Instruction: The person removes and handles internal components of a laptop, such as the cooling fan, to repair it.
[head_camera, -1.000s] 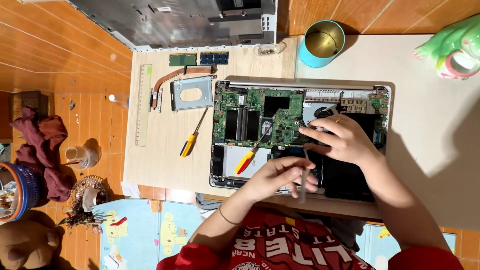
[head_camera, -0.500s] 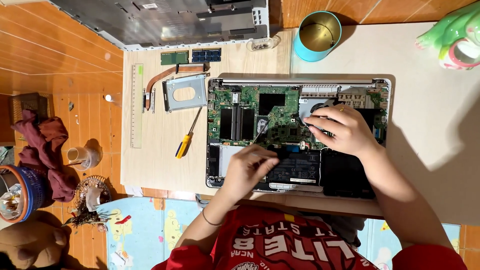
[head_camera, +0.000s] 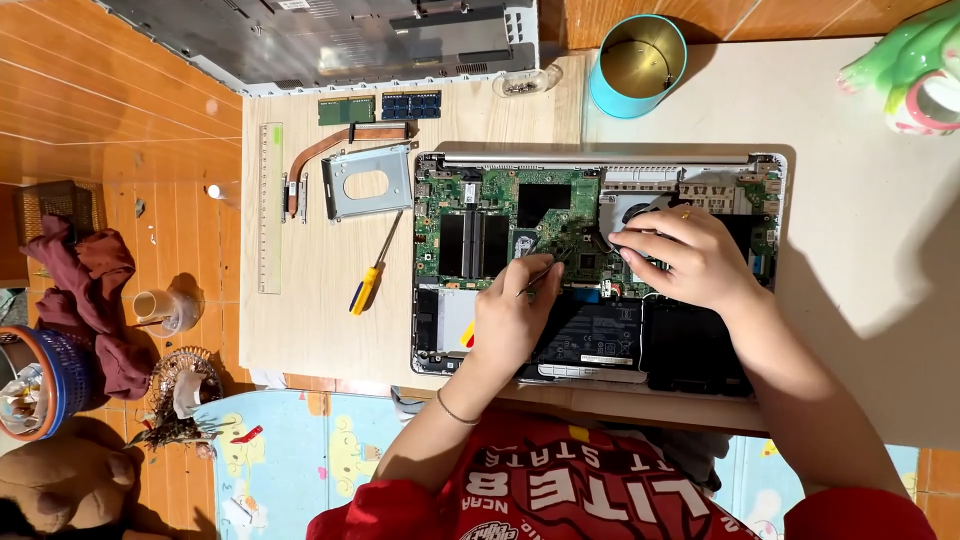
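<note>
Left hand (head_camera: 512, 318) fisted round screwdriver (head_camera: 528, 282) w/ tip on motherboard (head_camera: 500, 225); right hand (head_camera: 690, 258) flat, fingers spread.

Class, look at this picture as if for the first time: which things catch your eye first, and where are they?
First comes the opened laptop in the middle of the table, its green circuit board bare. Both hands work over it: the left hand holds a screwdriver to the board, and the right hand rests near the fan. Above sits a blue tin cup, and a yellow-handled screwdriver lies left of the laptop.
</note>
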